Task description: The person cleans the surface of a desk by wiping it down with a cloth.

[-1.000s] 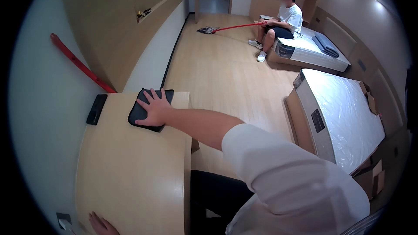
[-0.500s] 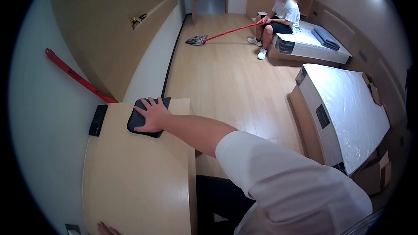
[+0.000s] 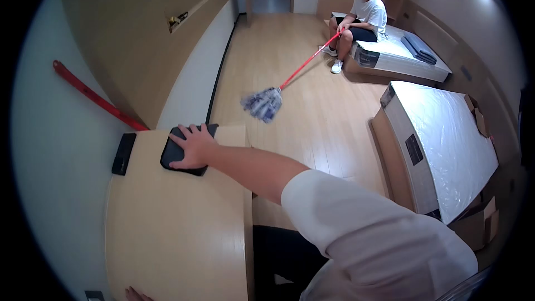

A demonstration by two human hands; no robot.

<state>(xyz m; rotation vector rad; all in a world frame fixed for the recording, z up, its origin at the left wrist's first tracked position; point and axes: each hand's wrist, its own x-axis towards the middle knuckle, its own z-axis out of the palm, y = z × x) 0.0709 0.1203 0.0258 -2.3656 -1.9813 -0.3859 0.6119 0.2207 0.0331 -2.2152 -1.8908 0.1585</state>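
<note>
My right hand (image 3: pixel 194 146) lies with spread fingers on a flat, dark folded cloth or pad (image 3: pixel 174 155) at the far end of the wooden desk (image 3: pixel 178 228). The palm presses it from above, and part of it is hidden under the hand. It cannot be made out exactly what kind of thing it is. Only the fingertips of my left hand (image 3: pixel 136 295) show at the bottom edge, stretched out on the desk near the wall. Left of the dark pad, against the wall, is a long black block (image 3: pixel 123 154).
A red bar (image 3: pixel 100 97) rises along the wall behind the desk. Across the room a seated person (image 3: pixel 365 14) holds a red-handled mop (image 3: pixel 262 104) on the wooden floor. Two beds with mattresses (image 3: pixel 440 145) line the right side; a cardboard box (image 3: pixel 471 228) stands beside the nearer one.
The other person's mop head has swung toward me across the floor. My right hand and the dark pad stay at nearly the same spot, and my left fingertips have barely moved.
</note>
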